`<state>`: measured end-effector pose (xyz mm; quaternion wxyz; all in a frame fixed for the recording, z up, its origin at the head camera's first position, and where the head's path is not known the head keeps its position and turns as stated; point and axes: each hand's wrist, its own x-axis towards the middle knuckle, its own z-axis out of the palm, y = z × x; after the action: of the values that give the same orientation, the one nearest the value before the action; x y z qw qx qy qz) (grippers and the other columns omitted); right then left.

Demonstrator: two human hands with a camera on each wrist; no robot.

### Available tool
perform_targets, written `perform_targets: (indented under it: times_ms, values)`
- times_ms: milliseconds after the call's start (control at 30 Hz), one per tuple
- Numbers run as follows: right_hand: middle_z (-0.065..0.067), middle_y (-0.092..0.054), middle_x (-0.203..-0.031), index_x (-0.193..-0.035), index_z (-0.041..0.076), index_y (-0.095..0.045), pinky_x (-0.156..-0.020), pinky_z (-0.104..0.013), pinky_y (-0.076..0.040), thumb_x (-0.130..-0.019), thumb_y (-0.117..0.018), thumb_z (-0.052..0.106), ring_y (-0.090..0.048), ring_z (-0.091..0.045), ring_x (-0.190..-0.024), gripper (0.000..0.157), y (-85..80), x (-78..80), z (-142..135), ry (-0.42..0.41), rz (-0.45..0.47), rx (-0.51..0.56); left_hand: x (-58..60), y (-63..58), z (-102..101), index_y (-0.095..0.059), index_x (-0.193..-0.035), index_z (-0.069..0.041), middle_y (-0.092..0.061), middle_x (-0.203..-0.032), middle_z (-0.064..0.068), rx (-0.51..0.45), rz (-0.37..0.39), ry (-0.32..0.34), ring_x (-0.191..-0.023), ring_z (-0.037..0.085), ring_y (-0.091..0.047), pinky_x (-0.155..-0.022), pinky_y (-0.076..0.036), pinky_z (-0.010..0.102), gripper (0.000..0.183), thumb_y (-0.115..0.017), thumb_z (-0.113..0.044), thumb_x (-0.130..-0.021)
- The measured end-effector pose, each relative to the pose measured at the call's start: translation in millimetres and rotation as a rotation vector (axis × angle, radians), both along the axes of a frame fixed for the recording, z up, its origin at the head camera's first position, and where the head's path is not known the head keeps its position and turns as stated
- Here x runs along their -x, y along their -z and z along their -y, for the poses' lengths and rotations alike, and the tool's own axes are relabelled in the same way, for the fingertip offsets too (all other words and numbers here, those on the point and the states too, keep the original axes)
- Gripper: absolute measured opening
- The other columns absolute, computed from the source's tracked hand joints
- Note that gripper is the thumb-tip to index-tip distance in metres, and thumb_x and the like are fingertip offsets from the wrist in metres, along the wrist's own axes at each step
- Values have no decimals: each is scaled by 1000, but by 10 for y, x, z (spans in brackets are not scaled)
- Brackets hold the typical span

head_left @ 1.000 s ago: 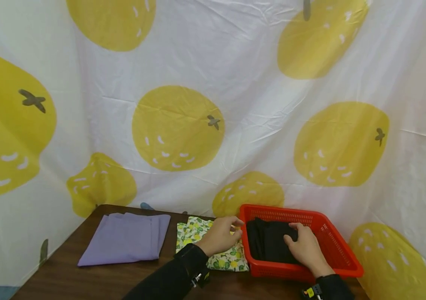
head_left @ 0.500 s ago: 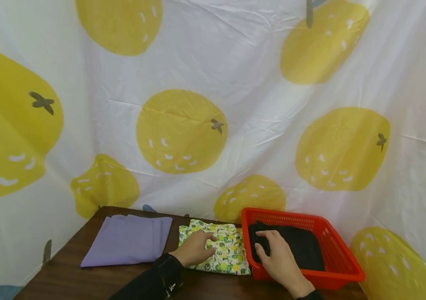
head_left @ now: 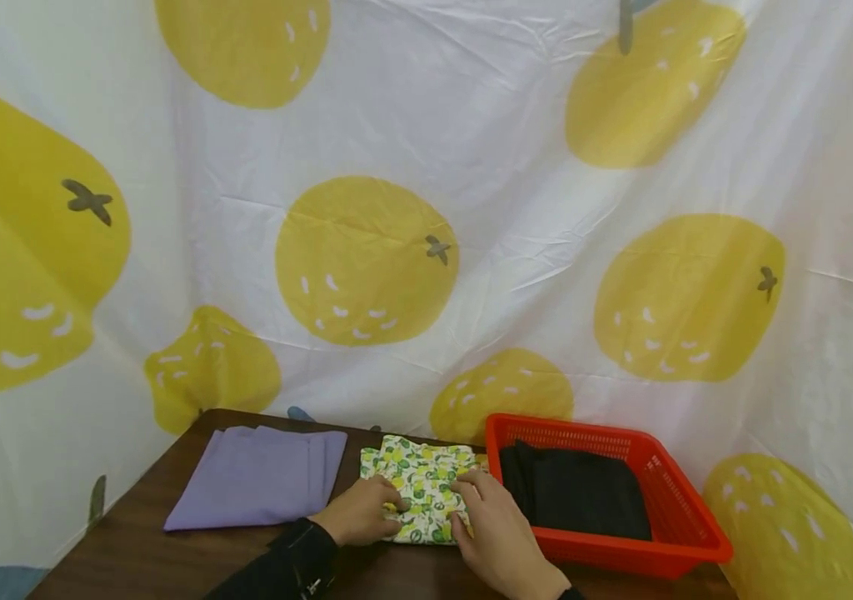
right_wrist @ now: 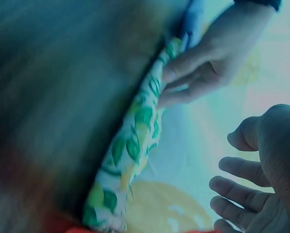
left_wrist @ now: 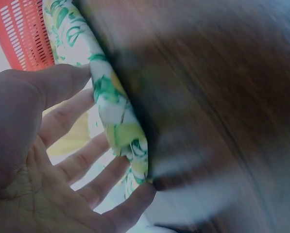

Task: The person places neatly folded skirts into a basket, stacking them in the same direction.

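Observation:
A folded lemon-print cloth [head_left: 426, 479] in white, yellow and green lies on the brown table. My left hand [head_left: 362, 511] is at its left side, fingertips right at the fabric. In the left wrist view those fingers [left_wrist: 93, 191] are spread and fairly straight along the edge of the printed cloth [left_wrist: 118, 114]. Over the cloth's right side is my right hand [head_left: 497, 533], thumb and fingers apart with nothing between them. The right wrist view shows this right hand [right_wrist: 261, 179] loosely extended, apart from the cloth [right_wrist: 132, 141].
A red plastic basket [head_left: 685, 554] with perforated walls stands to the right. Folded black cloth [head_left: 591, 492] lies inside it. A folded purple cloth [head_left: 254, 479] is on the table [head_left: 172, 567] at left. Behind hangs a white curtain [head_left: 509, 208] with yellow fruit prints.
My right hand has moved left, out of the basket and over to the printed cloth. My left hand has drawn back leftward from the basket's edge to the cloth's left side.

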<state>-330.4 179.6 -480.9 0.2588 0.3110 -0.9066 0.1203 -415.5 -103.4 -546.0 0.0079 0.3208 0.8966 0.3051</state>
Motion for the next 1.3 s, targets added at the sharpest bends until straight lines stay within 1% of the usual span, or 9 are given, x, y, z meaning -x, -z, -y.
perform_targets:
  times_ms: [100,300,467,600,767,933,1000,1200,1300]
  values:
    - [-7,-74,-137,-136,10,-78,-102,-46,-68,-105,-88,18,-75,-24,-123,33,77,-30,77,-29,45,-55,-26,21,60,-91,-124,-19,-76,-133,10,7,-20,10,-124,37,-73,-104,-64,50,24,-86,-28,-103]
    - [-9,-72,-142,-143,8,-75,-95,-45,-68,-111,-80,24,-74,-27,-125,35,227,-28,145,-14,266,-110,-80,59,151,-91,-126,-29,-74,-136,4,-3,7,20,-125,35,-72,-104,-63,50,23,-87,-30,-103]
    - [-21,-69,-147,-146,4,-70,-111,-60,-61,-112,-79,33,-69,-41,-133,46,329,90,141,139,477,-134,-75,16,170,-89,-132,-27,-72,-142,10,24,5,40,-129,42,-71,-106,-62,56,27,-86,-32,-106]
    - [-26,-67,-149,-147,5,-69,-111,-68,-58,-112,-79,38,-68,-47,-135,50,403,194,126,225,612,-90,-136,-105,131,-87,-136,-23,-71,-145,18,62,0,43,-132,48,-69,-109,-61,61,31,-84,-34,-108]
    - [-27,-67,-140,-144,4,-70,-106,-69,-59,-112,-79,37,-68,-49,-128,47,409,232,107,222,616,-76,-187,-175,74,-85,-140,-23,-72,-145,21,112,-4,18,-136,48,-69,-112,-60,63,36,-84,-36,-107]
    - [-25,-69,-133,-140,5,-73,-111,-69,-58,-111,-80,39,-68,-50,-126,46,392,187,114,234,558,-131,-206,-171,50,-82,-146,-24,-75,-142,16,164,2,4,-135,41,-70,-112,-62,57,43,-85,-40,-106]
    - [-24,-69,-130,-138,7,-74,-107,-67,-60,-110,-81,41,-68,-48,-123,44,405,156,122,242,532,-146,-230,-181,56,-81,-146,-25,-75,-142,14,185,6,2,-133,37,-71,-111,-63,53,44,-86,-42,-105]
    - [-21,-68,-132,-140,13,-76,-97,-63,-63,-109,-81,45,-65,-43,-119,45,450,49,148,258,545,-140,-463,-383,75,-82,-144,-23,-75,-134,9,250,13,-2,-123,30,-73,-104,-64,48,42,-87,-40,-106]
    - [-19,-69,-130,-140,15,-78,-92,-61,-63,-109,-82,47,-65,-42,-115,45,449,-52,142,251,555,-123,-578,-435,119,-84,-140,-23,-76,-126,7,242,20,14,-109,20,-72,-93,-63,41,37,-85,-39,-107]
